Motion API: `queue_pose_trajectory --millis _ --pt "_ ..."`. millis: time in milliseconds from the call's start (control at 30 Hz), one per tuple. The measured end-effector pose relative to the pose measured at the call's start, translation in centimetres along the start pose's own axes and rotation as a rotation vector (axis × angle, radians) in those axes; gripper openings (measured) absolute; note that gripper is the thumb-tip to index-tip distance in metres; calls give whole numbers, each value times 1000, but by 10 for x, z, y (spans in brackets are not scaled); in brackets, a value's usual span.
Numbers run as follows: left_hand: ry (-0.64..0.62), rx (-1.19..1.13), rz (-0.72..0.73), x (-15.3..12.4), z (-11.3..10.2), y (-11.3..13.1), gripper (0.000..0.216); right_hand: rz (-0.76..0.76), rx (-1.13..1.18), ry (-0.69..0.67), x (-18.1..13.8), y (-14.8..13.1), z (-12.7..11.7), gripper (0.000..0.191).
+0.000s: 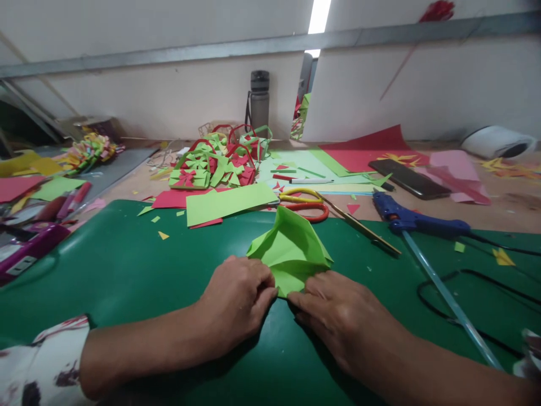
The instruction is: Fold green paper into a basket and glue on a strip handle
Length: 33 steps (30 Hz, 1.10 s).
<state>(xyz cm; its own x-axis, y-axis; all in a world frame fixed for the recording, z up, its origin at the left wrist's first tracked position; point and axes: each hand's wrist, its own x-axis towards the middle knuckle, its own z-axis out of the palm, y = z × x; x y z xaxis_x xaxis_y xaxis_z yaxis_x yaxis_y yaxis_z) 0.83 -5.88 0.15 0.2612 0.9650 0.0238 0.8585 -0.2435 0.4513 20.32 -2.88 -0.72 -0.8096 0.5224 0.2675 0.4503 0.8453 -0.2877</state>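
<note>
A folded piece of light green paper stands on the green mat, with creases across it and a raised peak at its far side. My left hand pinches its near left edge between thumb and fingers. On the near right edge, my right hand presses with closed fingers. The two thumbs come close together at the paper's front. Just beyond it lie scissors with a yellow and an orange handle loop, and a flat green paper strip.
A blue glue gun with a long clear glue stick and black cord lies at right. Small red and green paper baskets, a dark bottle and a phone sit farther back. A purple tool is at left.
</note>
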Motion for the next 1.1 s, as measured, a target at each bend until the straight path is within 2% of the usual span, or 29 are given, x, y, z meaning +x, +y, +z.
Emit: queue_pose_trajectory --millis 100,333,567,967,1033,1100 --pt "-1 25 8 0 1 -1 17 -86 -47 68 -2 1 3 21" --pt "-35 157 51 2 3 1 23 -162 -69 42 -2 3 4 20" --pt "-82 249 51 5 3 3 22 -180 -81 42 -5 2 3 20" --pt "-66 261 54 6 3 6 21 -203 -197 22 -3 -1 0 29" --pt "-30 260 79 4 7 4 19 -193 -238 43 -3 -1 2 28" --pt "85 269 101 1 13 1 18 -197 -267 73 -2 0 4 28"
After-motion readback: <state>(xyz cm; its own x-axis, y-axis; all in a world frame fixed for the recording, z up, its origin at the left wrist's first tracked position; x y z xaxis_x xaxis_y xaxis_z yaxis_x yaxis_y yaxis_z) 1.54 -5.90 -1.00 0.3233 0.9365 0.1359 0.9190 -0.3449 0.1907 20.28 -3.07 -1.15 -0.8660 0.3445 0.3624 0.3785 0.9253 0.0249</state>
